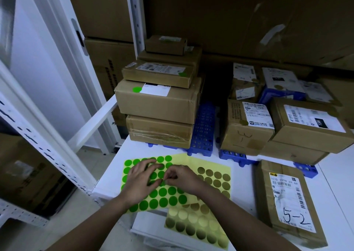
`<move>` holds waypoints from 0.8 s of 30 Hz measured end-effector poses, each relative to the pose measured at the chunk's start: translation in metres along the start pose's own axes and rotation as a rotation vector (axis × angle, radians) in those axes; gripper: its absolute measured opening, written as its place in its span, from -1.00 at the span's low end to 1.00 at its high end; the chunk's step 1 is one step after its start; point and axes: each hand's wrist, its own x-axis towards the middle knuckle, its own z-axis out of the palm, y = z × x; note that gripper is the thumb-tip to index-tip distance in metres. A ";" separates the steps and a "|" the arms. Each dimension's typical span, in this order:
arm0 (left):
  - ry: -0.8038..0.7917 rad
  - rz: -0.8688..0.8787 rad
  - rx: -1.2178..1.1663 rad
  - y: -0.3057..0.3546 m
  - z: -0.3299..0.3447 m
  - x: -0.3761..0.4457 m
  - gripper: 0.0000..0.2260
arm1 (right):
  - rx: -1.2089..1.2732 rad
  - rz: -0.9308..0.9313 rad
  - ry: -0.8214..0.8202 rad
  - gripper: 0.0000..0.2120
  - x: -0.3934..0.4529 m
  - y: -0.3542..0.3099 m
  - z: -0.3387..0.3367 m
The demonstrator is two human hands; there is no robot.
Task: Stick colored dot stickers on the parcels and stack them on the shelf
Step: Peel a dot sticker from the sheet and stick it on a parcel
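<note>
A sheet of green dot stickers (162,193) lies on the white table (241,189) in front of me. My left hand (142,182) rests flat on it with fingers spread. My right hand (182,177) pinches a green dot at the middle of the sheet. Gold dot sticker sheets lie to the right (216,176) and nearer me (199,226). A parcel marked "5-2" (287,203) lies flat on the table at the right. A stack of parcels (159,101) stands behind the sheets, two of them bearing green dots.
More parcels (277,116) with gold dots sit at the back right on blue plastic pallets (205,128). A white metal shelf frame (38,136) stands at the left. Large cardboard boxes (229,17) fill the background.
</note>
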 end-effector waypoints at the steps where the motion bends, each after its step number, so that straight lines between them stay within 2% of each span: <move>1: -0.005 -0.003 0.001 0.000 0.000 0.000 -0.38 | 0.013 -0.001 -0.004 -0.92 0.000 -0.001 -0.001; 3: -0.012 -0.009 -0.009 0.000 0.000 0.000 -0.38 | 0.046 0.001 -0.019 -0.93 -0.001 -0.002 -0.003; 6: -0.011 -0.016 -0.011 0.000 0.000 0.000 -0.40 | 0.074 0.008 -0.040 -0.83 -0.002 -0.003 -0.006; 9: -0.023 -0.020 -0.005 0.001 -0.001 -0.001 -0.39 | 0.068 0.013 -0.062 -0.89 -0.001 -0.004 -0.008; 12: -0.042 -0.015 0.016 0.003 -0.002 -0.001 -0.37 | 0.130 0.027 -0.071 -0.83 -0.001 -0.004 -0.010; 17: -0.048 -0.031 0.052 0.009 -0.002 -0.004 -0.30 | 0.404 0.108 0.130 -0.82 -0.004 -0.005 -0.014; 19: -0.052 -0.030 0.099 0.012 -0.002 -0.006 -0.22 | 0.500 0.160 0.197 -0.84 -0.005 -0.006 -0.017; 21: -0.058 -0.027 0.147 0.012 -0.002 -0.007 -0.17 | 0.554 0.211 0.232 -0.88 -0.007 -0.007 -0.019; 24: -0.082 -0.011 0.178 0.005 -0.007 -0.005 -0.21 | 0.623 0.257 0.255 -0.92 -0.010 -0.010 -0.023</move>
